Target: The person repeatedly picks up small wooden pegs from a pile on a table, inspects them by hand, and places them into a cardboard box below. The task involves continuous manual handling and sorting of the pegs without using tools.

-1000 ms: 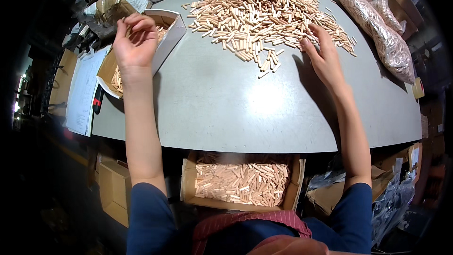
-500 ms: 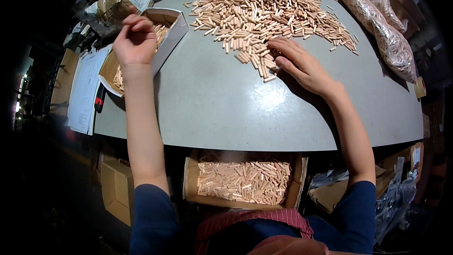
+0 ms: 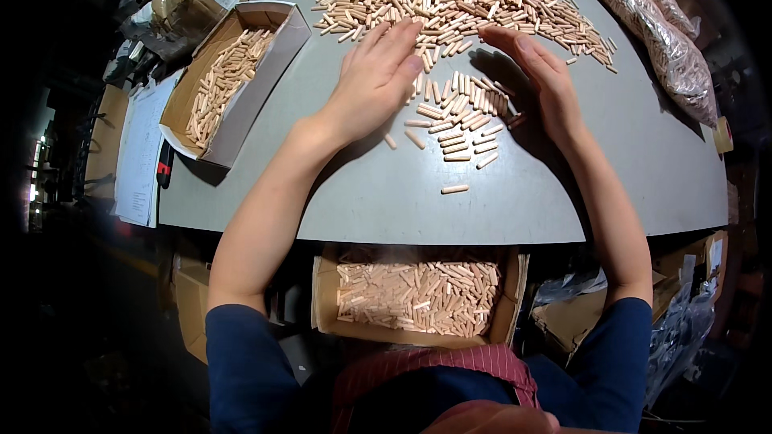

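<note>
A large heap of short wooden dowel pins (image 3: 450,0) covers the far part of the grey table (image 3: 362,201). Nearer me, a loose group of dowel pins (image 3: 462,116) lies spread between my two hands. My left hand (image 3: 376,72) reaches over the heap's near left edge, fingers stretched out, gripping nothing. On the other side, my right hand (image 3: 540,76) is held edge-down beside the spread pins, its fingers extended and nothing in it. One single pin (image 3: 455,189) lies apart, closer to the table's front edge.
At the left stands a long white carton (image 3: 265,72) partly filled with dowel pins. Below the table edge sits an open cardboard box (image 3: 326,297) of pins. Plastic bags of pins (image 3: 655,36) lie at the right, near a tape roll (image 3: 723,135). Papers (image 3: 145,153) lie far left.
My left hand has moved from above the white carton rightward to the heap. Several pins have come toward me and spread across the table. My right hand has shifted slightly right.
</note>
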Action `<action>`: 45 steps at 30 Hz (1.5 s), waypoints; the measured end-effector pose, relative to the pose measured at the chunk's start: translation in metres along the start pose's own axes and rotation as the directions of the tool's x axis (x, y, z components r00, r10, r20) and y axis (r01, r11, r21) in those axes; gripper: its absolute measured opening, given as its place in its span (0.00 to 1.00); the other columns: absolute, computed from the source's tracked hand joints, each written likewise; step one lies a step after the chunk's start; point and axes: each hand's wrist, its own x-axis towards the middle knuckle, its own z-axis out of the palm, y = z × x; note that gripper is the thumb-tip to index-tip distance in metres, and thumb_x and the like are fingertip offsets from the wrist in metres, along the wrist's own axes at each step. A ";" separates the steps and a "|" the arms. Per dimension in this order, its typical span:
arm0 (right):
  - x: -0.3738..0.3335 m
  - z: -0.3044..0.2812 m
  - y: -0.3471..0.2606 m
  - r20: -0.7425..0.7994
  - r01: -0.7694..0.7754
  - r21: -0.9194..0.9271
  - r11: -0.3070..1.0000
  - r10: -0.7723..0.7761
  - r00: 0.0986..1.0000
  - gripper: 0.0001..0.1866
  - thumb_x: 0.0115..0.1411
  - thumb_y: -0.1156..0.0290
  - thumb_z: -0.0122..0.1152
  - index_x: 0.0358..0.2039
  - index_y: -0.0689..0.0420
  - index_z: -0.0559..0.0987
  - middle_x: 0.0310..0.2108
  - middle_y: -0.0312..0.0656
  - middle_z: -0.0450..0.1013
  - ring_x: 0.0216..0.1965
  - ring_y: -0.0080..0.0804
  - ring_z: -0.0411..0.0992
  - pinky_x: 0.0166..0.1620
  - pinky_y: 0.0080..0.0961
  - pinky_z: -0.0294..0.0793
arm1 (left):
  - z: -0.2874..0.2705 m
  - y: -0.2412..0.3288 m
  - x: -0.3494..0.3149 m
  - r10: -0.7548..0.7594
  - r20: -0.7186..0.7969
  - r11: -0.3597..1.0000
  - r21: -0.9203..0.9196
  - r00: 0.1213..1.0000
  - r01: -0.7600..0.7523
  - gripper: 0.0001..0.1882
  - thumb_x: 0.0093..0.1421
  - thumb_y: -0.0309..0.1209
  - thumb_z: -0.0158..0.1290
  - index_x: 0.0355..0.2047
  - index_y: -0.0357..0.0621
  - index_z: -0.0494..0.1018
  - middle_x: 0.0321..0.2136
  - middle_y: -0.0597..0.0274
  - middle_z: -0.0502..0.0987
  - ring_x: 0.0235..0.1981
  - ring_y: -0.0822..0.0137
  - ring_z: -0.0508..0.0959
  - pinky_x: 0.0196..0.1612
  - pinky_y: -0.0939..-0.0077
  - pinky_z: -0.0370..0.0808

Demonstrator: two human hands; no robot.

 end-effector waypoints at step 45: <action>0.006 -0.003 0.005 -0.036 -0.063 0.169 0.984 0.070 0.997 0.29 0.76 0.49 0.49 0.57 0.65 0.76 0.51 0.51 0.80 0.51 0.35 0.82 0.61 0.31 0.76 | -0.002 0.082 -0.019 0.291 0.520 0.874 0.197 0.803 -0.444 0.41 0.74 0.57 0.42 0.75 0.38 0.57 0.74 0.46 0.59 0.77 0.48 0.55 0.77 0.49 0.48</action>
